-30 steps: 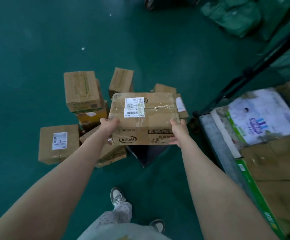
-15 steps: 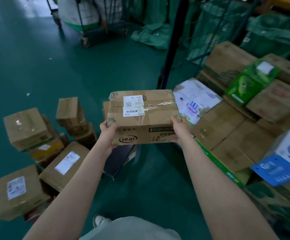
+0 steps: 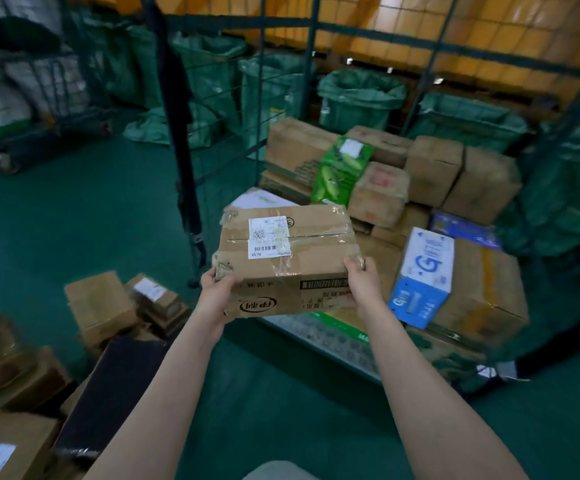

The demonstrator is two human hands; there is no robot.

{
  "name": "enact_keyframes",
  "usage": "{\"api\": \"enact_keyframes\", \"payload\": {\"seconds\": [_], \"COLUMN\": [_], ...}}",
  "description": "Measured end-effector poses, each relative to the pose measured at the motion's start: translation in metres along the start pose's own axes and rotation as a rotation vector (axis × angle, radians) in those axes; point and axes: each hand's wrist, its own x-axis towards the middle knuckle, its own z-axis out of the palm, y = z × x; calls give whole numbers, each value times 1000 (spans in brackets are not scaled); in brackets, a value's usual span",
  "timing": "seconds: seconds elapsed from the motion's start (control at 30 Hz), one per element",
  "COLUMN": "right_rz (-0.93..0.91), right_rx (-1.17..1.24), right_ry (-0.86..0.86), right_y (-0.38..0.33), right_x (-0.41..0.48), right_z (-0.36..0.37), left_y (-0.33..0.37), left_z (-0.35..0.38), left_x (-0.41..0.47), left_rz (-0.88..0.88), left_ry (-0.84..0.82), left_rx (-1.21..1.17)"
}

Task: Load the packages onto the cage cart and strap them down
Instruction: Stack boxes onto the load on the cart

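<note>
The cardboard box [image 3: 292, 268] is being held in the air in front of the person, just above the near edge of the cage cart [image 3: 337, 341], and it is not resting on anything. A white shipping label [image 3: 269, 237] is sitting on its top face, partly under clear tape, and a printed logo is showing upside down on the side facing the camera. The left hand [image 3: 216, 293] is gripping the near left corner of the box, its fingers curling round the corner. The right hand [image 3: 360, 280] is gripping the near right corner, with its fingertips showing at the top edge. Both arms are reaching forward.

Behind and to the right of the held box, other packages are already lying on the cart. A blue and white carton [image 3: 423, 275] is standing just beside the right hand, and a large brown carton [image 3: 486, 289] is touching it on the far side. A green bag [image 3: 339, 168] is leaning between brown boxes further back. A black strap [image 3: 181, 109] is hanging down along the cart's left corner, to the left of the held box.

On the green floor [image 3: 74, 220] at the left, several brown boxes [image 3: 100, 306] and a flat black parcel [image 3: 108, 393] are lying close together. Green sacks [image 3: 361, 95] are standing behind the cart's wire wall.
</note>
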Motion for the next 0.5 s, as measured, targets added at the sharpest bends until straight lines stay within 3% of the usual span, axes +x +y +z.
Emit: {"api": "enact_keyframes", "payload": {"seconds": [0.5], "right_rz": [64], "right_rx": [82], "right_ry": [301], "right_y": [1], "right_x": [101], "right_z": [-117], "left_y": [11], "left_z": [173], "left_x": [79], "left_rz": [6], "left_ry": [-298], "left_rx": [194]}}
